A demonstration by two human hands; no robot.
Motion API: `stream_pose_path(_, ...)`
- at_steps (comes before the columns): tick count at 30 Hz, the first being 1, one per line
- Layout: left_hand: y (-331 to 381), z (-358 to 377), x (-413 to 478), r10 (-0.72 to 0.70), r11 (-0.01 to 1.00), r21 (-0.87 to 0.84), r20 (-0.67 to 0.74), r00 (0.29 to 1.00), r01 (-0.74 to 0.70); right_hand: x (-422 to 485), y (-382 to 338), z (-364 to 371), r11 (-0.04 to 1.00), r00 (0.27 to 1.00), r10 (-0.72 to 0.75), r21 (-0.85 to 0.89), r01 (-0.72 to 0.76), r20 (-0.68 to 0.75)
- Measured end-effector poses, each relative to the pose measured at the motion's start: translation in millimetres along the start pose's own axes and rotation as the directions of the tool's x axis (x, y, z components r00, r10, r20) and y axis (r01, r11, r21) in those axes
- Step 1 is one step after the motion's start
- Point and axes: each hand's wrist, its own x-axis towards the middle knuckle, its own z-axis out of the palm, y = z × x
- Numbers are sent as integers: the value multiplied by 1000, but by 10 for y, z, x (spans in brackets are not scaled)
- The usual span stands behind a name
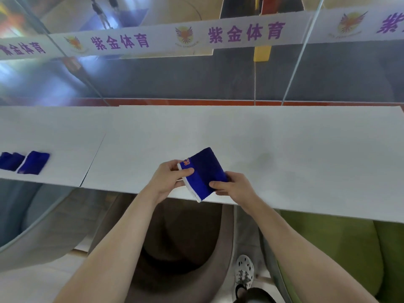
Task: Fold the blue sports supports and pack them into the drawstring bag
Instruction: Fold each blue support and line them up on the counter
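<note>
My left hand (169, 177) pinches the white-trimmed end of the support (202, 172), thumb on top, and my right hand (235, 186) closes on its opposite corner, so each grip is shut on cloth. I hold it just above the worktop (284, 149), close to the near edge, likely so the two ends can be brought together into a fold. The logo end sits by my left thumb. Two more supports (24, 162) lie flat side by side far to my left, well apart from my hands. The worktop ahead and to my right is bare, leaving plenty of room to lay the fold down. No drawstring bag shows anywhere in view.
</note>
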Motion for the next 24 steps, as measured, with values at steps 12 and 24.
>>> stream_pose_path(12,-411,-1639,-572,65,994,88,17,998,-67,-133,-30,1668,1000,998,9,-4,-9,-61)
stream_pose_path(24,-957,-3782,-1387,36,999,-41,69,997,-33,-240,-153,4133,999,997,36,10,-36,-63)
